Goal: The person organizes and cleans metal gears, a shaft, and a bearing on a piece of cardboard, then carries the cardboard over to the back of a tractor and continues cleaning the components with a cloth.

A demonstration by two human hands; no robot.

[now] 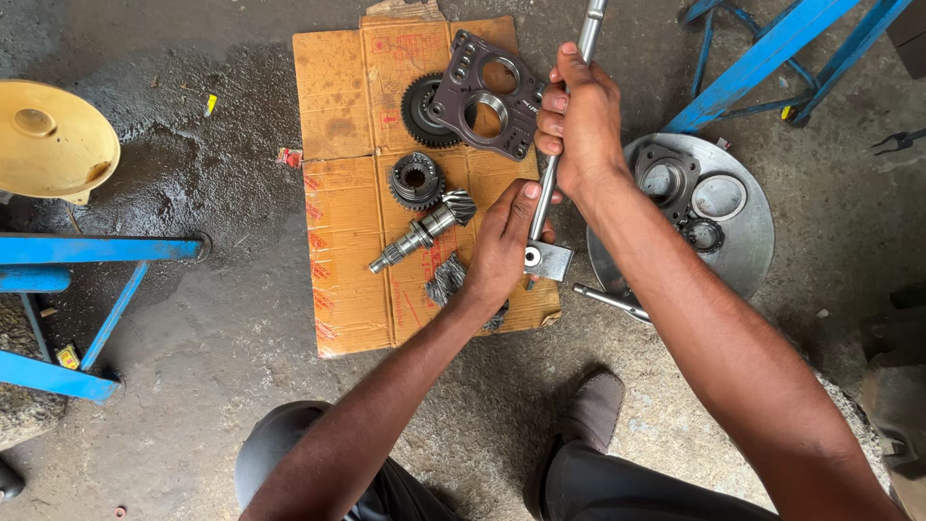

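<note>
Two hands on one tool: my right hand [582, 121] is wrapped tight around the upper part of the long steel rod [558, 164], and my left hand [502, 246] is closed low on the same rod, thumb and fingers pinched just above the square block [550, 260] at its foot. The rod runs from about 12 o'clock down to the centre of my view, its block resting at the right edge of the flattened cardboard [347, 106].

I judge I am at the step of steadying and setting this rod, one hand guiding the foot, the other bearing on the shaft. The next move, as I read it, calls for a firm upper grip while the lower fingers keep clear of the block.

On the cardboard at 11 o'clock lie a dark plate with two round holes [487, 92] over a large gear [420, 111], a smaller toothed ring [416, 179] and a pinion shaft [424, 230]. At 3 o'clock a round metal tray [757, 241] holds a housing piece [666, 177], a flat ring [719, 196] and a small bearing [702, 234]. At 9 o'clock sits a yellow dish [53, 140]; I see nothing in it.
</note>
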